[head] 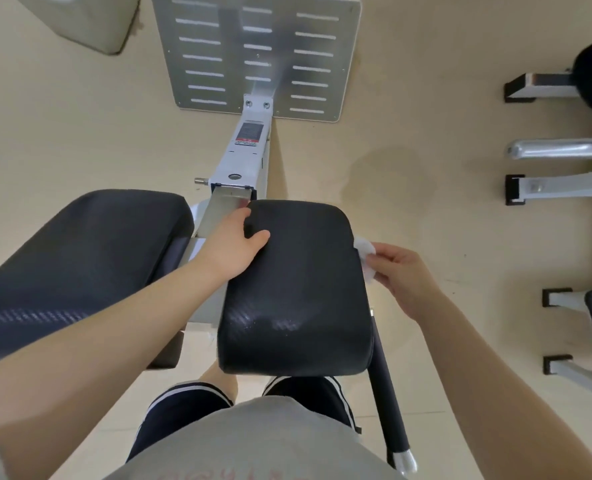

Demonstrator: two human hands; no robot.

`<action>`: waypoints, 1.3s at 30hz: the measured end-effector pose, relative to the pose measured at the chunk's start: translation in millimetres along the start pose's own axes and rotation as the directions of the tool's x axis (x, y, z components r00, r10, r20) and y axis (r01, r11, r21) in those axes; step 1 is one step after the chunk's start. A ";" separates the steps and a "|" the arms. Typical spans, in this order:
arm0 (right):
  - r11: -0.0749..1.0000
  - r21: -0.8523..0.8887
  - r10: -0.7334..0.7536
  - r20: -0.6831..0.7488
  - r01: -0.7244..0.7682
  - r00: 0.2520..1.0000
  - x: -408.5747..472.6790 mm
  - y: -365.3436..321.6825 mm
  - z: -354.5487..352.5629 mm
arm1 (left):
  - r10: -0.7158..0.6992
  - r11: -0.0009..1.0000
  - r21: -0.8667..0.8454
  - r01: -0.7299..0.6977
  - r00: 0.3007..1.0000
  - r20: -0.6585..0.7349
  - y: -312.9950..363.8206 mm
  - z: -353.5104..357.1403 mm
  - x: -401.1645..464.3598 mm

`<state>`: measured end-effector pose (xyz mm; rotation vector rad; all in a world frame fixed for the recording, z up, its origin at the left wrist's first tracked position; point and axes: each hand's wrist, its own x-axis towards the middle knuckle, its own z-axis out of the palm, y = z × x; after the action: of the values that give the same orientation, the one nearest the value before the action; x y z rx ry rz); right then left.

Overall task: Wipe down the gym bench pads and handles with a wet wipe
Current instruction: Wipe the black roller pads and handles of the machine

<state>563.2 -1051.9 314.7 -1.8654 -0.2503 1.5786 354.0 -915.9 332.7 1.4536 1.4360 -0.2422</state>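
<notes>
Right hand (pixel 400 278) at 3 o'clock of the right pad (pixel 294 289), fingers curled and pinching a crumpled white wet wipe (pixel 364 258) against that pad's outer edge. Wipe touching the pad's side, partly hidden behind the fingers. Left hand (pixel 234 245) gripping the same pad at its 10 o'clock corner, thumb lying on the top surface, fingers wrapped over the inner edge and out of sight below. Left pad (pixel 80 265) at 9 o'clock, black and textured like the other, apart from both hands. Between the two pads, a grey steel frame beam (pixel 249 150) running toward 12 o'clock to a slotted metal footplate (pixel 256 53). Black foam handle (pixel 390 403) with a silver end cap slanting down at 5 o'clock, just under the right pad's outer side. Other equipment frames (pixel 561 188) at 3 o'clock on the beige floor (pixel 409 161). Dark striped shorts (pixel 183 410) and grey shirt at 6 o'clock.
</notes>
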 end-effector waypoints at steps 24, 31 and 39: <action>0.981 0.023 -0.171 -0.342 0.190 0.924 -54.1 27.4 35.5 | 0.048 0.959 -0.282 -0.023 0.996 0.082 -63.1 -2.4 -89.7; 0.982 0.044 -0.152 -0.378 0.182 0.913 -142.0 79.5 39.4 | 0.122 0.911 -0.404 -0.085 0.990 0.068 -73.7 3.9 -116.1; 0.938 0.115 -0.205 -0.578 0.328 0.790 -123.9 94.6 79.9 | 0.334 0.869 -0.407 -0.281 0.940 0.065 -98.5 14.8 -139.4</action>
<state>432.6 -1161.7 354.2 -1.9307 -0.0720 0.7795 242.8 -1037.6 379.4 1.2802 1.0482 0.1449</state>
